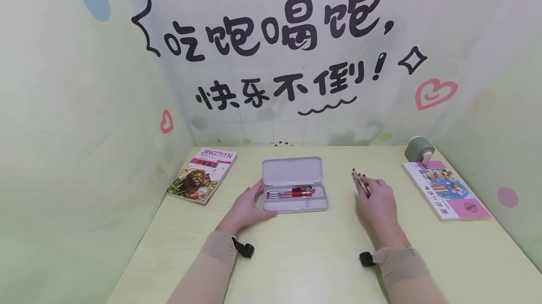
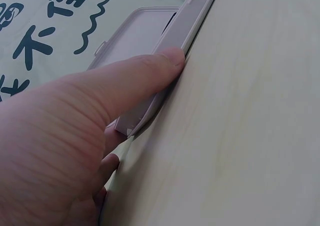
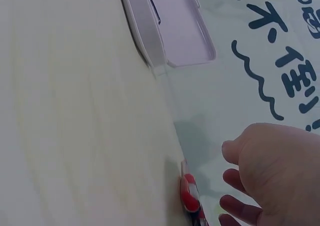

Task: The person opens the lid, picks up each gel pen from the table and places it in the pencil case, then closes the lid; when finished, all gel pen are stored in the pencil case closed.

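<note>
Pens (image 3: 189,194) lay on the table (image 1: 305,257) right of the pencil case (image 1: 292,172), beneath my loosely parted right hand (image 1: 378,203), while my left hand (image 1: 247,208) gripped the case's left end, presumably steadying it.

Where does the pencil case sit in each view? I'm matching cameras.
Head: pencil case just below centre, lid open.
Left wrist: pencil case upper middle, partly behind the left hand.
Right wrist: pencil case top centre, cut off by the frame.
Shared landmark: the wall's black wavy line.
</note>
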### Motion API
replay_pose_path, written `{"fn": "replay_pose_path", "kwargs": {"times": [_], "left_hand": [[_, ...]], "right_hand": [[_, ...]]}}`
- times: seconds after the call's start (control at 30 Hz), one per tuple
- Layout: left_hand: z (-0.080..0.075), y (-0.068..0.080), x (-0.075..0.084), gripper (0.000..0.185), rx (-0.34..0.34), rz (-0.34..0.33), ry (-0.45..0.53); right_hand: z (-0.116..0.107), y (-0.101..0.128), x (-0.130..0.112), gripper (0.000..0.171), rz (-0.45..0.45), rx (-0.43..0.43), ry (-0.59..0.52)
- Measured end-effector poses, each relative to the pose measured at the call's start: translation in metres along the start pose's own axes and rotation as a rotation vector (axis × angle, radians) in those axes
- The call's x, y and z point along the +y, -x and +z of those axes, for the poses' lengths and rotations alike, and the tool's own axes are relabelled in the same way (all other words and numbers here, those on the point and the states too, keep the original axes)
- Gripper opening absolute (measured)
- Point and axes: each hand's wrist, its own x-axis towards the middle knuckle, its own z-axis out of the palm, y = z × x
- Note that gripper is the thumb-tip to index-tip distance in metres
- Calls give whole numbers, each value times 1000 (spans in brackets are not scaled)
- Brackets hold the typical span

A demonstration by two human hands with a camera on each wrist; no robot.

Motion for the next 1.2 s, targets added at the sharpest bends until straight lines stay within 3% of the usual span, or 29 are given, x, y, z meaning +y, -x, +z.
{"fn": "replay_pose_path", "kwargs": {"times": [0.23, 0.6, 1.2], "left_hand": [[1, -1, -1, 131, 0, -11, -2], [2, 0, -3, 131, 5, -13, -3], [3, -1, -4, 130, 2, -22, 1]], "right_hand": [[-13, 6, 20, 51, 84, -44, 56], [-21, 8, 29, 54, 250, -161, 138], [-25, 5, 27, 46, 291, -200, 148]]}}
